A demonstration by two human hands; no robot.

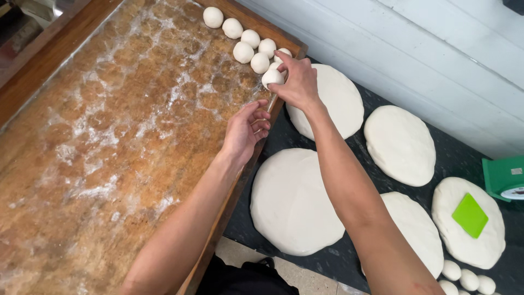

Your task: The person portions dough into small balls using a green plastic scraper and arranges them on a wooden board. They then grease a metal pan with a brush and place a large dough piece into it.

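Observation:
My right hand (295,82) grips a small white dough ball (271,77) at the right edge of a floured wooden board (109,142). Just beyond it, several more dough balls (243,52) lie in a double row along that edge. My left hand (244,130) hovers lower down beside the board's wooden rim, its fingers loosely curled and holding nothing.
On the dark counter (349,257) to the right lie several large flat rounds of dough (293,202). One round carries a green plastic scraper (469,214). A green scale (505,177) stands at far right, more small dough balls (468,278) sit at the bottom right, and a white wall (415,49) rises behind.

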